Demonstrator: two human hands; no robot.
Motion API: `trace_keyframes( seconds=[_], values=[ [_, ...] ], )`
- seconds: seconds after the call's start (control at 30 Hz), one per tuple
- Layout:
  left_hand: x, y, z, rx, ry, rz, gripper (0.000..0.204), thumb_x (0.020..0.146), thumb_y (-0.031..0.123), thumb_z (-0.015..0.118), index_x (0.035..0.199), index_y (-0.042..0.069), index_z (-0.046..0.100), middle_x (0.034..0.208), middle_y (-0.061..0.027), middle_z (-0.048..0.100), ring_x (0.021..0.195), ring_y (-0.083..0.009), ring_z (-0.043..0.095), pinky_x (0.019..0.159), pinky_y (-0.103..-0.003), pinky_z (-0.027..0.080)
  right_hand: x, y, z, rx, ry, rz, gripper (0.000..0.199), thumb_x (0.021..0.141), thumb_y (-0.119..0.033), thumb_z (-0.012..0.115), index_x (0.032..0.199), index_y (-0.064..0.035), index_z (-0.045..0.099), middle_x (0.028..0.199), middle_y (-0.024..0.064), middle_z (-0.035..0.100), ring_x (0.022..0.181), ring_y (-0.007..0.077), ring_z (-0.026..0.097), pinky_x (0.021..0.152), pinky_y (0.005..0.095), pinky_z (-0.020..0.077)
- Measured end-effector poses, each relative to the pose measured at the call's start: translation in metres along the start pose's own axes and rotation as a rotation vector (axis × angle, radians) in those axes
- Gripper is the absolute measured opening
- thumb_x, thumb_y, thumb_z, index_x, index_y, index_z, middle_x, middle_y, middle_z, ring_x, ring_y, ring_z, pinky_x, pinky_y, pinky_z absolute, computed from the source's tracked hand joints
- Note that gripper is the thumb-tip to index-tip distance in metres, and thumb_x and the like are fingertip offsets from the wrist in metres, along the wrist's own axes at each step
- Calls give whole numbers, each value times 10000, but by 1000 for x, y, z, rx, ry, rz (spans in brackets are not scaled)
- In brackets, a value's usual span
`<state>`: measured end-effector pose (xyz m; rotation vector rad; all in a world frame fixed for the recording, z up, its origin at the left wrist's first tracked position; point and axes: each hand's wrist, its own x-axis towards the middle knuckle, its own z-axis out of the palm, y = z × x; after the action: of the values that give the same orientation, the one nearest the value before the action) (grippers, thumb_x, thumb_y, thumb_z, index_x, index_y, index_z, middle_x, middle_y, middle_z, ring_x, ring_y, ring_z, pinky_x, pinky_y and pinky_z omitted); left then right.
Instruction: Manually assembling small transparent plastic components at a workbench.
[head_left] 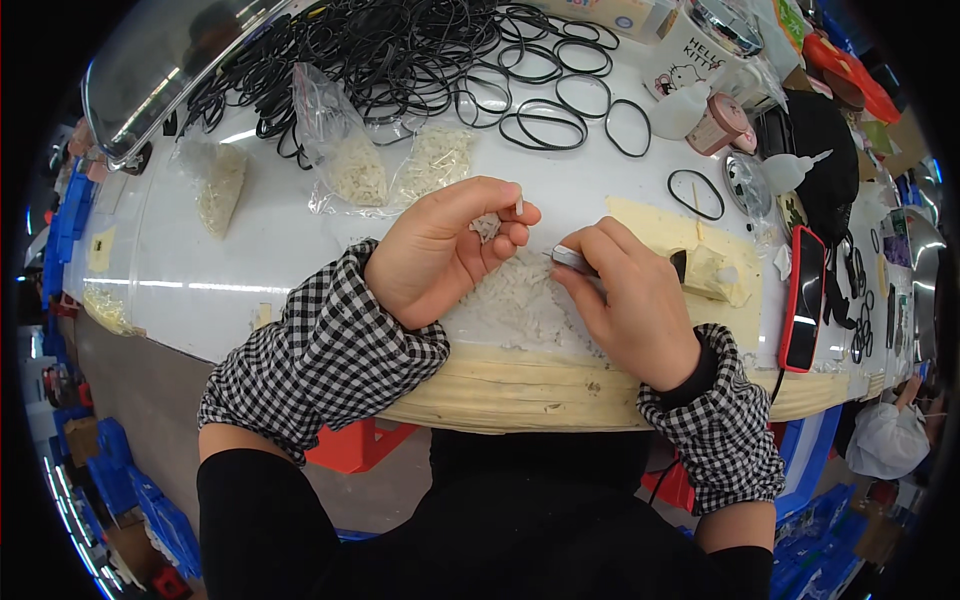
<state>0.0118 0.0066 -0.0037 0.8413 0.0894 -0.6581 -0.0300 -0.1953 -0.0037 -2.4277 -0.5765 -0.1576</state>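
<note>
left hand (445, 250) curled palm-up, cupping small white bits (487, 226), one white piece (518, 205) pinched at fingertips | right hand (630, 300) closed on metal tweezers (572, 259), tips aimed toward left fingers | pile of white pieces (520, 300) on table (280, 250) under both hands | best kept: wrists resting, tweezers steady, piece held upright

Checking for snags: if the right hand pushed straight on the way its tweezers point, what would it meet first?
Probably the left hand: the right hand aims its tweezers left at those fingers, above the pile of small white parts. Depth unclear.
</note>
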Motion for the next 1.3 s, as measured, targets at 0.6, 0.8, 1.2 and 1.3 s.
trace_keyframes(
  seconds=[0.6,0.8,1.2,1.3],
  values=[
    [-1,1,8,125,70,22,103,915,161,557,921,58,548,905,-28,584,785,-64,538,698,-173,470,-2,-1,-3,5,25,-75,166,720,-117,702,860,-75,625,765,45,571,616,235,593,532,318,472],
    [-1,-6,4,37,-150,-101,173,963,223,478,960,52,507,837,14,509,718,-48,449,635,-166,389,6,-12,-12,44,144,-70,290,799,-298,696,843,-44,562,710,72,551,579,219,570,492,299,449],
    [-3,-12,5,-49,-330,-188,129,959,180,502,959,58,546,852,22,511,737,-54,448,692,-173,401,3,-7,-5,-106,228,-115,320,830,-351,652,730,-81,512,605,34,490,504,200,524,433,308,401],
    [-1,-13,6,-49,-351,-184,132,960,182,502,965,57,546,853,22,511,738,-54,446,687,-172,398,2,-7,-6,-102,234,-104,321,831,-354,649,727,-83,513,601,32,484,501,200,522,430,309,398]
  ],
)
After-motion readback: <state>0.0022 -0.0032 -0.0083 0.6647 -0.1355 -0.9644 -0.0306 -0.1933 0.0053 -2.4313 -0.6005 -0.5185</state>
